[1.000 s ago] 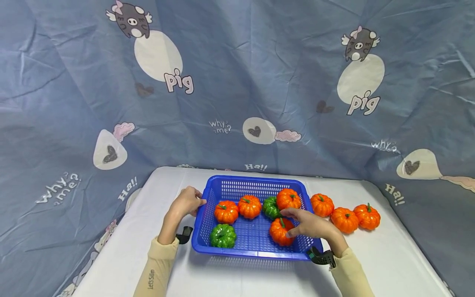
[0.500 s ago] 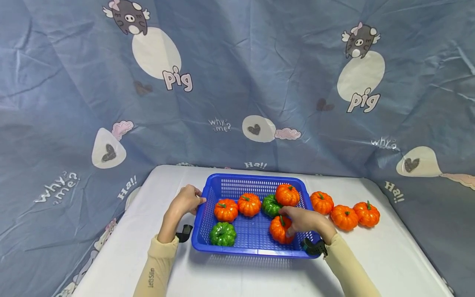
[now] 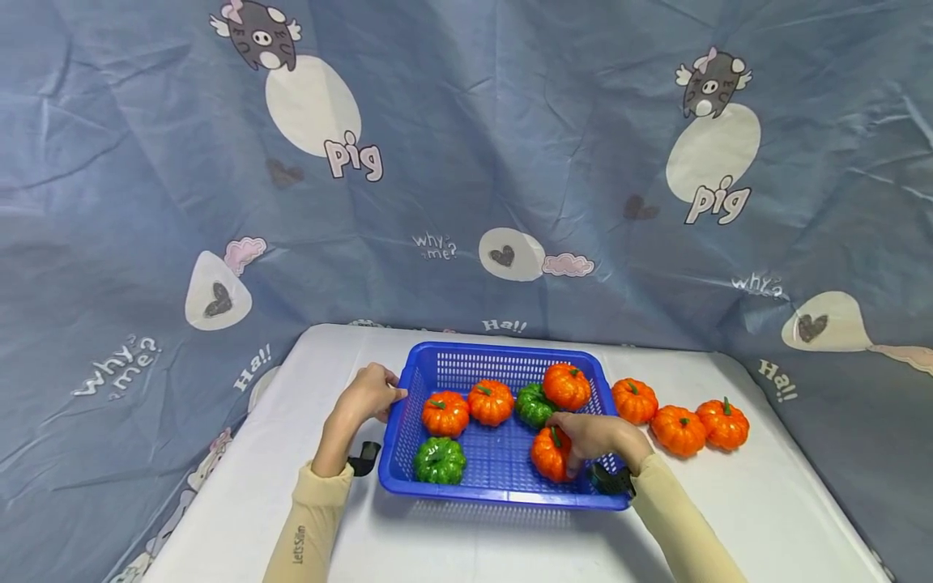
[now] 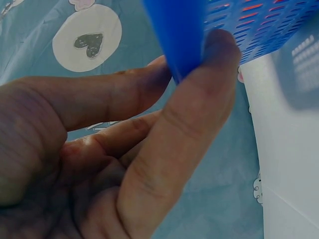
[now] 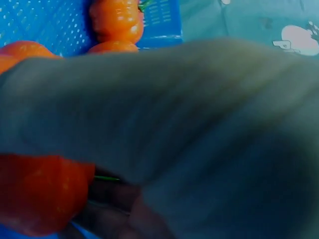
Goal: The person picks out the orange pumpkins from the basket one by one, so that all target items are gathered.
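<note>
Right now my left hand pinches the left rim of the blue basket, and the left wrist view shows the rim caught between thumb and fingers. My right hand reaches over the basket's right side and grips a shiny orange pumpkin, fingers curled over its far side and thumb on the near side. That pumpkin sits inside the basket, near the front right corner, with its green stem by my fingers. In the right wrist view a blurred stretch covers most of the middle, so I cannot tell exactly where each fingertip lies.

Just behind the gripped one is a dark green pumpkin, with another orange pumpkin close against its right side, partly overlapping it from where I look. Toward the left of the basket are two more, the left orange pumpkin and the middle orange pumpkin, side by side. A front green pumpkin lies in the near left corner.

Outside, to the right of the basket, three orange pumpkins lie close together on the white desk. Cream sleeves cover my forearms, and a blue cloth printed with pigs and lettering hangs behind.
</note>
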`<act>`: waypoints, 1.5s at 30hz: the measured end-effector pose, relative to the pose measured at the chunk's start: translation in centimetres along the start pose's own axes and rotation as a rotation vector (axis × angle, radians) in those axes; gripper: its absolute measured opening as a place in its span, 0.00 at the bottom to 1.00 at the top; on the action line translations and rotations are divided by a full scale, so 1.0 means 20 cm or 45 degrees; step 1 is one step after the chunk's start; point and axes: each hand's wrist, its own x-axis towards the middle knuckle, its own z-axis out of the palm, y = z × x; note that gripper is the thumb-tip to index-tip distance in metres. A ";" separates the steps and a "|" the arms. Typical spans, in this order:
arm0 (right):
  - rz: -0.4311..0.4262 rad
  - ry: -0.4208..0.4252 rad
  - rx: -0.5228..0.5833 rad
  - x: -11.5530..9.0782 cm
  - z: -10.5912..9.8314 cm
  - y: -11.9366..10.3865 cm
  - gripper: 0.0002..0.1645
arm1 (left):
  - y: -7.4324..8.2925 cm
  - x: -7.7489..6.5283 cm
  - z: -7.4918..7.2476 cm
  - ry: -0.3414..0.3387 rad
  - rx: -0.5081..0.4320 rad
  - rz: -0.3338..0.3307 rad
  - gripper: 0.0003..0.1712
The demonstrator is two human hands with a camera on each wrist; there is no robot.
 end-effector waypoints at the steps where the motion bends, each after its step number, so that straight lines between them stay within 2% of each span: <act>1: -0.008 0.006 0.000 0.00 0.00 0.00 0.46 | 0.00 0.00 0.00 0.000 0.001 0.003 0.19; 9: -0.062 0.052 0.013 0.00 0.00 0.01 0.42 | 0.01 0.00 0.00 0.007 0.011 0.000 0.19; 14: -0.094 0.102 -0.004 -0.01 0.00 0.02 0.45 | 0.01 -0.01 0.00 0.012 0.013 -0.002 0.18; 20: -0.110 0.161 0.086 -0.04 -0.02 0.03 0.47 | 0.01 -0.01 0.00 0.024 0.014 0.005 0.18; 30: -0.216 0.312 0.163 -0.10 -0.02 0.06 0.45 | 0.00 -0.01 0.01 0.023 0.031 0.004 0.18; 37: -0.205 0.385 0.211 -0.18 -0.03 0.08 0.48 | 0.00 -0.01 0.01 0.023 0.024 0.025 0.18; 45: -0.247 0.392 0.366 -0.31 -0.08 0.15 0.50 | 0.00 -0.02 0.01 0.016 0.018 0.073 0.18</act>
